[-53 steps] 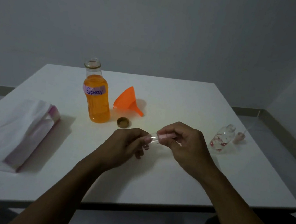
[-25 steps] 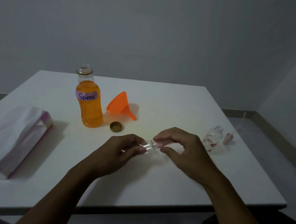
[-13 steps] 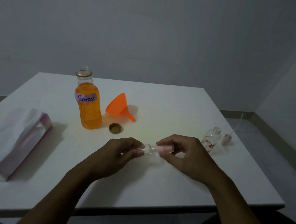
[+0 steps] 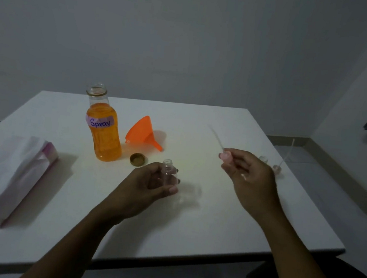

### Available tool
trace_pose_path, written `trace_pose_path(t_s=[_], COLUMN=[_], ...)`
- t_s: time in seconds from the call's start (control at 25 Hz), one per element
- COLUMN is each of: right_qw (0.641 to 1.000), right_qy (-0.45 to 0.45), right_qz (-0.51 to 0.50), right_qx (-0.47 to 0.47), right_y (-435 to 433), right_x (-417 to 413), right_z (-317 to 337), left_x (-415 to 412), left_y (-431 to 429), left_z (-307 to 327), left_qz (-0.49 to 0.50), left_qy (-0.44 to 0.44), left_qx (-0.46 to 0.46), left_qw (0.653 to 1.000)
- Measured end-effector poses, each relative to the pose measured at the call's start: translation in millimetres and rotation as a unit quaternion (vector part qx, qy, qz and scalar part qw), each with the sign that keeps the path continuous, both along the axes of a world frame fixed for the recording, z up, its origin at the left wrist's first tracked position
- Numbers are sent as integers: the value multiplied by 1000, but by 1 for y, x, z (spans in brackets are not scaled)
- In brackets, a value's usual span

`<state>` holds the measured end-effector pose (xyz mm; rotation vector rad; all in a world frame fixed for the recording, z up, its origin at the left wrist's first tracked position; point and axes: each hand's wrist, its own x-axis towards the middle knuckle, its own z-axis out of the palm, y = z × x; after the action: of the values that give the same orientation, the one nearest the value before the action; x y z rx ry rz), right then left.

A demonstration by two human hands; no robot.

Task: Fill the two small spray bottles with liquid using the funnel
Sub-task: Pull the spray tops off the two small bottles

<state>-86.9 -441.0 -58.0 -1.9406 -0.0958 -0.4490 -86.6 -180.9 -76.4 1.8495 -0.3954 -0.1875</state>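
Pump head (image 4: 225, 156) is now unscrewed: right grip (image 4: 248, 174) pinches it clear, dip tube up, while left grip (image 4: 149, 185) holds the open small spray bottle (image 4: 168, 173) upright low over the worktop (image 4: 192, 225), near the funnel (image 4: 142, 132), ready to fill.

Dim room. Light came from my left: left hand (image 4: 147, 182) threw a soft shadow rightward on the surface (image 4: 192, 225).
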Motion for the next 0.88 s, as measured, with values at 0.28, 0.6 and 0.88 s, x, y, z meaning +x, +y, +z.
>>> trace_pose_path(t_s=[0.28, 0.6, 0.88], right_qw=[997, 987, 980], right_qy=[37, -13, -20], right_qz=[-52, -86, -89], right_qx=[-53, -134, -176], right_y=[21, 18, 19], right_x=[18, 37, 36], right_z=[-36, -57, -61], left_x=[-2, 1, 7], left_y=[-35, -45, -47], left_z=[-18, -32, -37], left_qz=[74, 94, 99], left_qy=[-87, -110, -118], left_qx=[46, 78, 132], left_qw=[992, 986, 979])
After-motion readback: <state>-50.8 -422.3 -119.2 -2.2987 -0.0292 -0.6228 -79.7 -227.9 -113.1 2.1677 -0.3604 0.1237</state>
